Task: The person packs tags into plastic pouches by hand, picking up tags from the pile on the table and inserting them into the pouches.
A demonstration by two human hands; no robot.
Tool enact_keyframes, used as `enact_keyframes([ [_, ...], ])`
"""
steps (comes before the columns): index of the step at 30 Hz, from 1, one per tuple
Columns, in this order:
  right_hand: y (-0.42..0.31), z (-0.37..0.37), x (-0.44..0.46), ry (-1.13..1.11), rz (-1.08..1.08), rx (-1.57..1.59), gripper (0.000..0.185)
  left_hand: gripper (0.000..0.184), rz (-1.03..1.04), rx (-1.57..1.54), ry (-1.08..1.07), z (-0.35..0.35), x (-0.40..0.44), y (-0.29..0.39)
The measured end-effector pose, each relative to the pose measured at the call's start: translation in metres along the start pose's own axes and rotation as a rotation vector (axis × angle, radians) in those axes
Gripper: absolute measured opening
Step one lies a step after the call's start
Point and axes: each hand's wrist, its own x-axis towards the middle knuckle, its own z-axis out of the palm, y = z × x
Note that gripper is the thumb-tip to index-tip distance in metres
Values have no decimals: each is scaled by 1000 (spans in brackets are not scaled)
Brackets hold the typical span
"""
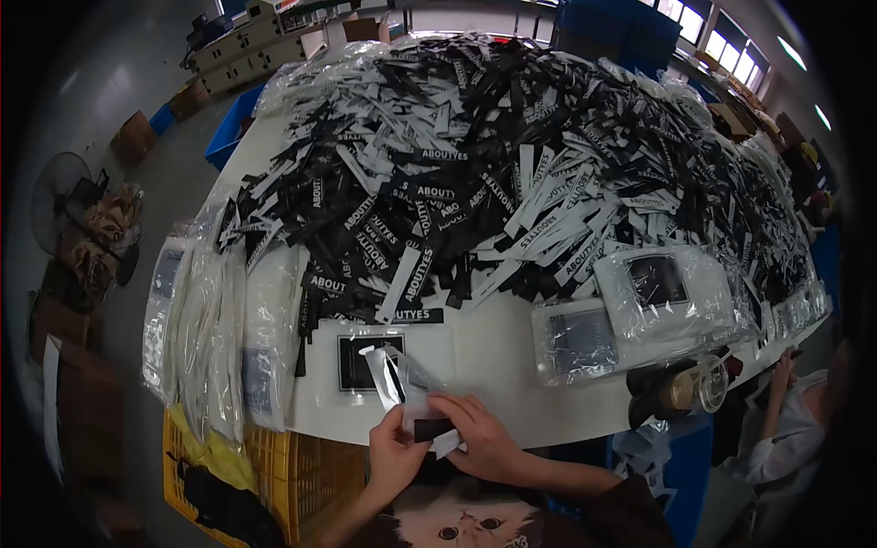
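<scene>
At the table's near edge, my left hand (395, 457) pinches the lower left side of a small clear plastic sleeve (389, 379). My right hand (480, 441) is closed at the sleeve's lower right, where a short black strip (432, 429) and a white piece (448, 444) show between the hands. Just beyond them a flat clear bag with a black rectangular print (347, 363) lies on the white table (498, 393). Black and white printed strips (438, 192) are heaped across the table behind it.
Clear bag stacks lie at the left (269, 338) and right (658, 292). A yellow crate (311, 475) stands below left, a blue bin (681, 475) below right. Cups (711, 385) sit at the right edge, near another person's arm (776, 393). A fan (68, 201) stands far left.
</scene>
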Motion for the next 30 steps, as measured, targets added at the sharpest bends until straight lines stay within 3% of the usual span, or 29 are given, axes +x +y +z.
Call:
enact_keyframes([
  [3,3,3,-1,-101,54,12,64,27,135,409,-177,3,5,11],
  [5,10,1,1,-33,-109,-72,61,27,117,371,-164,8,6,12],
  [7,11,-9,3,-13,-91,-77,56,24,299,518,-217,9,10,10],
  [9,10,-20,5,1,-78,-79,50,22,309,599,-189,9,10,16],
  [11,8,-31,11,19,83,38,43,19,369,599,-128,9,10,30],
  [12,-1,-34,18,21,143,148,31,25,331,634,-53,7,10,30],
  [13,0,-35,19,12,140,151,31,25,327,634,-44,9,12,33],
  [15,7,-36,19,-27,211,429,21,39,670,533,294,14,19,42],
  [16,10,-32,16,-32,214,433,21,62,739,534,66,3,16,25],
  [18,15,-20,4,146,297,676,15,78,727,533,-231,5,14,39],
  [19,13,-20,-1,142,302,672,15,88,677,561,-249,11,16,49],
  [21,10,-23,-6,252,543,866,15,87,635,594,-237,22,19,34],
  [22,12,-22,-11,252,543,856,15,87,592,636,-237,27,20,27],
  [25,30,-23,-13,467,444,597,14,88,574,669,-249,26,24,20],
  [28,53,-46,-13,279,169,273,20,87,487,739,-269,24,26,18],
  [29,52,-48,-15,274,167,270,20,88,455,740,-295,24,26,19],
  [30,47,-49,-18,373,186,561,21,89,422,742,-320,24,26,19],
])
